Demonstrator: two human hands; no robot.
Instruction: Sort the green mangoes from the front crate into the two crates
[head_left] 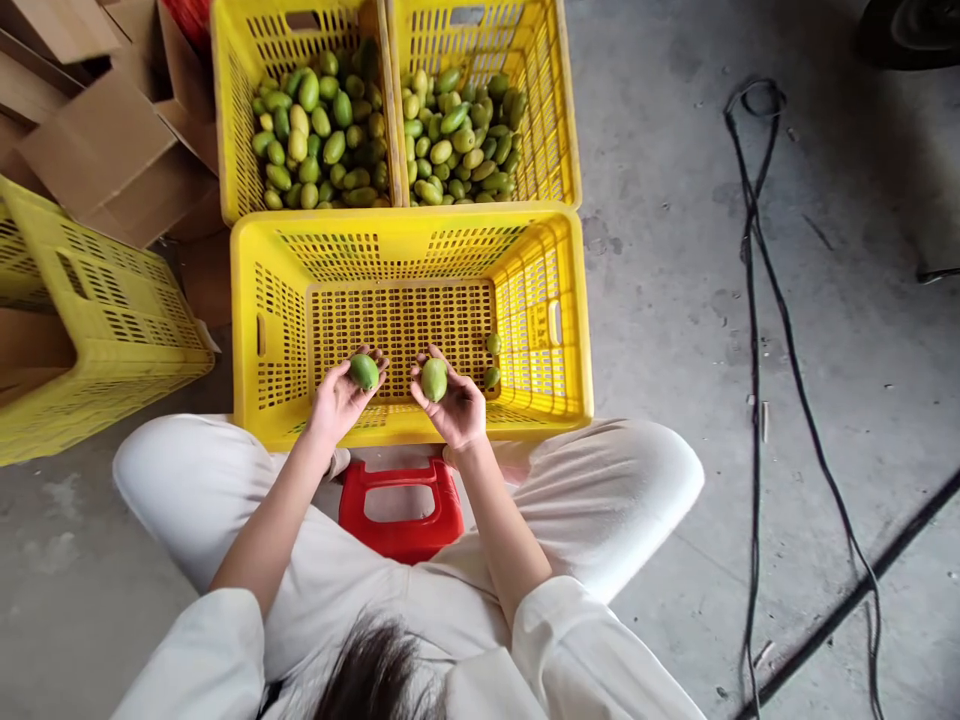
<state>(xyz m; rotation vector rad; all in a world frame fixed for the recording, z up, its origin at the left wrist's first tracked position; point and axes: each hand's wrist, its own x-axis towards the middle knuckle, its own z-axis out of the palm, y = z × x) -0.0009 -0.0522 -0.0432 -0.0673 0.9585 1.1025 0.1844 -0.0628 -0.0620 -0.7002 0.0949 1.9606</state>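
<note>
My left hand (337, 402) cradles a smooth green oval fruit (364, 372), its fingers curled beneath it. A paler, yellowish-green oval fruit (433, 380) is held up in my right hand (460, 408). Both hands are over the front part of a yellow slotted crate (412, 436). Inside that crate, at the right end, lie two small green fruits (492, 360). Behind it, the left yellow crate (225, 130) and the right yellow crate (555, 100) each contain a heap of similar green and yellowish fruits.
Another yellow crate (112, 290) stands tilted at the left, beside brown cardboard boxes (97, 140). A red plastic stool (401, 535) is beneath me, between my legs. Black cable (754, 300) runs across the concrete floor (660, 250) on the right, and a dark wheel (911, 30) shows top right.
</note>
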